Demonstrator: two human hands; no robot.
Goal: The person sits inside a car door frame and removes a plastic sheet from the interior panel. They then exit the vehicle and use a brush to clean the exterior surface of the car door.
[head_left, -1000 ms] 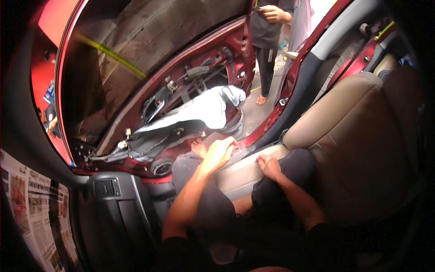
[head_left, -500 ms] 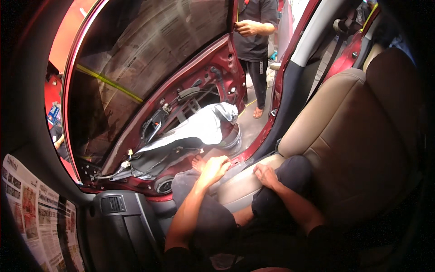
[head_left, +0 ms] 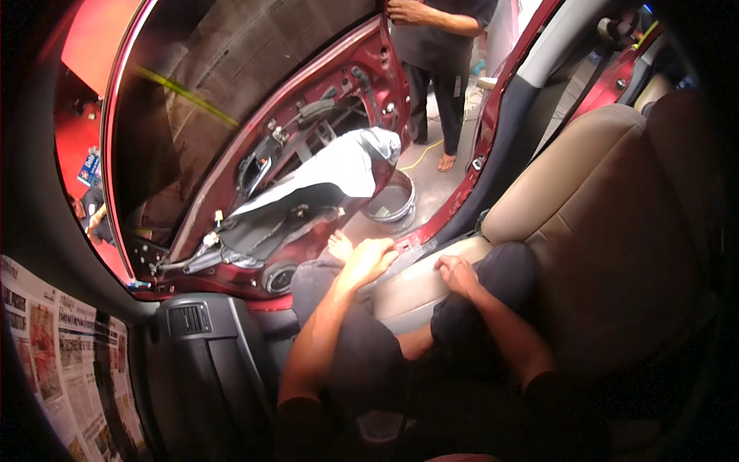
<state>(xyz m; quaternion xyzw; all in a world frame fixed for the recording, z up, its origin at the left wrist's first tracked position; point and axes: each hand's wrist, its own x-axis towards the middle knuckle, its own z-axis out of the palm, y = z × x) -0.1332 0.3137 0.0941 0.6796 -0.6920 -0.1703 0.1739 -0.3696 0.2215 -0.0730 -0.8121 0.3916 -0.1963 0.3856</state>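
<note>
My left hand (head_left: 371, 262) is above my left knee, close to the red door sill (head_left: 406, 245). Its fingers are bent together, and whatever they may hold is hidden. By my right knee, over the edge of the beige seat (head_left: 412, 291), is my right hand (head_left: 458, 275), its fingers curled inward; nothing I can name shows in it. Beyond my hands the red car door (head_left: 312, 246) stands open with its inner panel off. A white and silvery sheet (head_left: 331, 173) hangs loose across its frame, and a round speaker (head_left: 279, 277) sits low in it.
Past the sill a bucket (head_left: 394, 202) stands on the floor. Another person (head_left: 439, 61) stands by the door's far edge. Newspaper (head_left: 65, 346) covers the glass at left, near the dashboard vent (head_left: 188, 317). The beige backrest (head_left: 570, 177) rises at right.
The view has shifted, bringing more of the bucket into sight. My hands stay near my knees, with little change of pose. The other person's hand appears higher, by the door's edge.
</note>
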